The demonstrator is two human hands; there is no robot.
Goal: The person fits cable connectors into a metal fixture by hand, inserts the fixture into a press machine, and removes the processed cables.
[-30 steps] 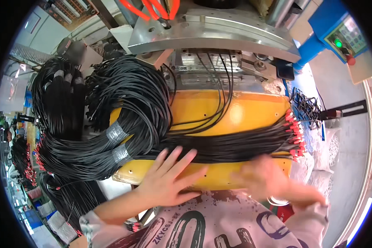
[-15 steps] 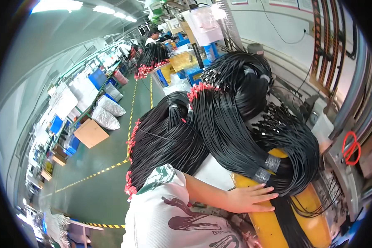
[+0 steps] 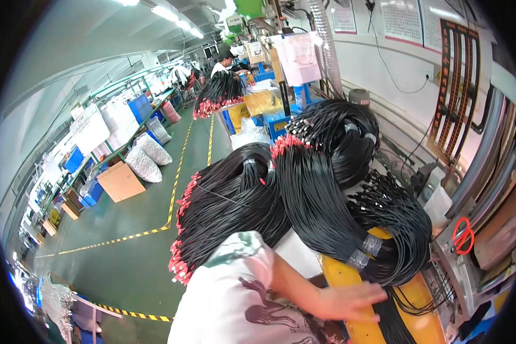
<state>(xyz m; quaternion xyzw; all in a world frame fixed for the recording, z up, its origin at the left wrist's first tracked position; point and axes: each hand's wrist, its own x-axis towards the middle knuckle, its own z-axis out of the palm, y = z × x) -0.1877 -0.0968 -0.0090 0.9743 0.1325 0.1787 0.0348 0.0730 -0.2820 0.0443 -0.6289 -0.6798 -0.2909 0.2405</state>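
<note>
My left hand (image 3: 350,301), slightly blurred, is stretched out over a yellow board (image 3: 339,274) with fingers extended and nothing seen in its grasp. Its fingertips are beside a flat strand of black cables (image 3: 394,322) running down the board; whether they touch is unclear. Just beyond lies a thick bundle of black cables (image 3: 321,192) with red ends, bound by clear wrapping (image 3: 359,260). It curves round to the right, near a mass of dark, shiny cable ends (image 3: 378,198). My right hand does not show.
More black cable bundles lie at left (image 3: 229,200) and behind (image 3: 350,137). Red-handled scissors (image 3: 463,235) are at right by a metal frame. Farther left are a cardboard box (image 3: 121,182), white sacks (image 3: 143,164) and yellow-black floor lines (image 3: 120,236). A person (image 3: 223,62) works at the back.
My left hand has shifted slightly down, off its flat spread on the board's edge and cables, and is blurred now. The whole view has tilted a little; the cable bundles look unmoved.
</note>
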